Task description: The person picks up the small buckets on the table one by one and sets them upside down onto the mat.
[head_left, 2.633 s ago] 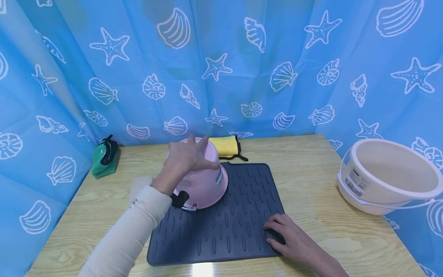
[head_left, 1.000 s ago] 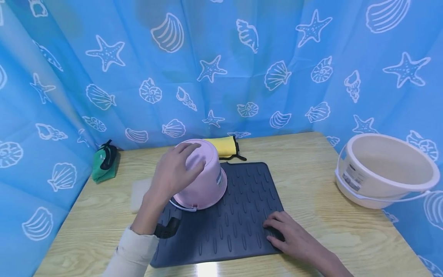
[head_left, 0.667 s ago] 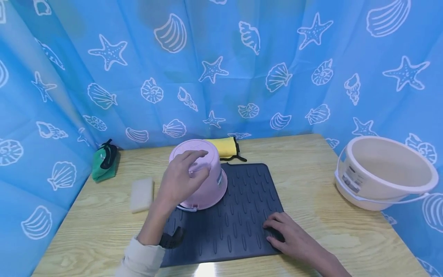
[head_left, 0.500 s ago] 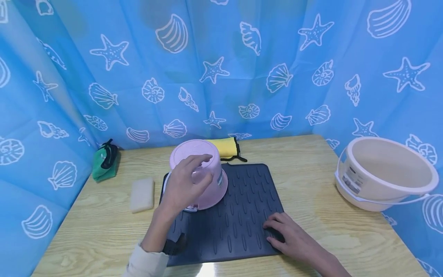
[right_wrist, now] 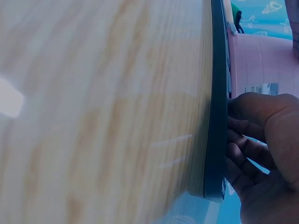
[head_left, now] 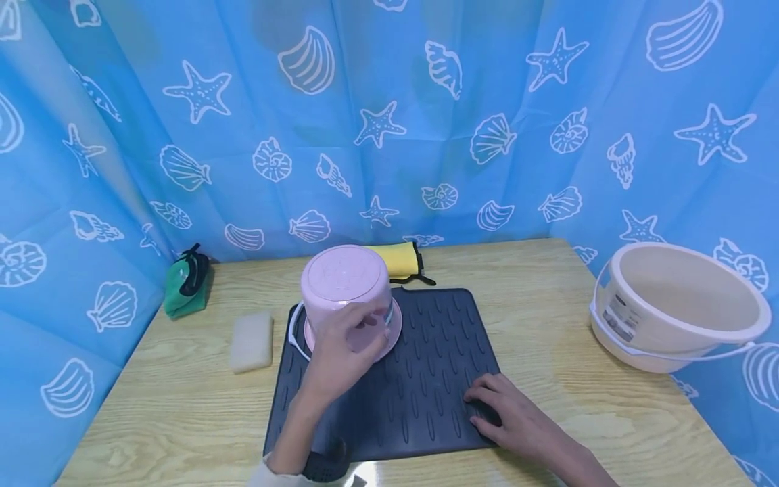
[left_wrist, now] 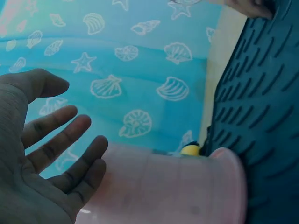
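Observation:
A pink bucket (head_left: 343,270) stands upside down on the back left of a dark ribbed mat (head_left: 420,379), its white handle lying at its left side. My left hand (head_left: 341,355) hovers in front of the bucket in the head view. Its fingers are loosely bent and hold nothing; the left wrist view shows the palm and spread fingers (left_wrist: 60,144) with the bucket (left_wrist: 173,191) beyond. At the mat's right front edge my right hand (head_left: 508,416) rests, relaxed. In the right wrist view its fingertips (right_wrist: 238,105) touch the mat, with nothing gripped.
A large cream bucket (head_left: 675,311) stands upright at the right. Left of the mat lies a whitish sponge-like block (head_left: 251,342). A green cloth item (head_left: 185,284) with a black strap and a yellow one (head_left: 394,260) sit at the back, before a blue curtain (head_left: 377,101).
My left hand has come off the pink bucket's upturned base and drawn back toward me, down past its front. The bucket stays in place, and my right hand has not moved.

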The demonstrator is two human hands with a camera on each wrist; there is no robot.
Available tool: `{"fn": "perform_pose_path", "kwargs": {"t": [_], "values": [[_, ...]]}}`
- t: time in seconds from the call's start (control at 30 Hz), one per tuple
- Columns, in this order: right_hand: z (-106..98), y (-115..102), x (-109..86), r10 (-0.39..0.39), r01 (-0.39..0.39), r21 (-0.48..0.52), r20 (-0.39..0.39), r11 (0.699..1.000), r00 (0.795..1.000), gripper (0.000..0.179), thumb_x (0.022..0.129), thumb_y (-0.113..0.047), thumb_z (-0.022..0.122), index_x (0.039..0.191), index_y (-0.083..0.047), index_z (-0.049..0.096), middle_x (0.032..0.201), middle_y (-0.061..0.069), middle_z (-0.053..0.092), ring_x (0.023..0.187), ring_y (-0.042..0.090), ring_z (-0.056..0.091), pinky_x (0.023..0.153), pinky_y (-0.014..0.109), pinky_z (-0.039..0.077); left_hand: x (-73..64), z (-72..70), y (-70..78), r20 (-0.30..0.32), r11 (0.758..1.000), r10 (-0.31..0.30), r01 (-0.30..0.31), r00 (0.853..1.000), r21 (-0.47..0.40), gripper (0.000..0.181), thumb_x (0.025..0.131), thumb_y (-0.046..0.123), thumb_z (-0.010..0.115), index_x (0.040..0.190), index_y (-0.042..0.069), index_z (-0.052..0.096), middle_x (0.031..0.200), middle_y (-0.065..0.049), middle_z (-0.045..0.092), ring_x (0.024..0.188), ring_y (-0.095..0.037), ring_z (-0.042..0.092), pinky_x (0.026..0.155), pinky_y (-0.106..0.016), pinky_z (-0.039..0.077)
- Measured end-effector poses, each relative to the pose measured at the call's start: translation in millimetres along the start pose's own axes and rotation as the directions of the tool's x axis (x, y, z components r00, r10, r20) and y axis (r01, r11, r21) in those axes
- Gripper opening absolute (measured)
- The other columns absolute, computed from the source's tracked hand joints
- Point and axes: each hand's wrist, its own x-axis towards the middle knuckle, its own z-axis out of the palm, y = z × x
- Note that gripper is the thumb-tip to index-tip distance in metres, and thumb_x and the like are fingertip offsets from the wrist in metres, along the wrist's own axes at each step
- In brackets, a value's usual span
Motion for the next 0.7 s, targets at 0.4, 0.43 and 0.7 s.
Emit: {"fn": "perform_pose_path", "kwargs": {"t": [0.4,0.43,0.7], "values": [[1.8,0.2,0.0,0.023,-0.023,0.016,-0.002,1.000,1.000,0.019,0.085,-0.016,0.079,0.103,-0.019,0.070,0.108,-0.012,0.055,0.099,0.009,0.050,0.085,0.037,0.050,-23.1,35.1,-20.6,0.082,0.996,-0.055,0.061,0.995,-0.069,0.038,0.088,0.017,0.076,0.125,0.021,0.068,0.119,0.010,0.065,0.106,-0.020,0.063,0.093,-0.040,0.053],[1.9,0.1,0.0,0.024,-0.024,0.017,-0.006,1.000,1.000,0.019,0.085,-0.016,0.079,0.102,-0.019,0.070,0.108,-0.012,0.055,0.099,0.009,0.050,0.085,0.037,0.050,-24.2,37.5,-21.5,0.091,0.995,-0.060,0.067,0.994,-0.073,0.037,0.088,0.017,0.076,0.125,0.020,0.068,0.119,0.010,0.065,0.106,-0.021,0.063,0.093,-0.042,0.053],[2.2,-1.4,0.3,0.043,-0.043,0.014,0.000,0.999,0.999,0.019,0.085,-0.016,0.079,0.102,-0.020,0.070,0.107,-0.012,0.055,0.100,0.009,0.051,0.086,0.038,0.051,-33.8,51.9,-33.2,0.146,0.994,-0.090,0.097,0.985,-0.046,0.037,0.089,0.020,0.076,0.125,0.017,0.068,0.118,0.007,0.066,0.106,-0.019,0.064,0.092,-0.043,0.053]]}}
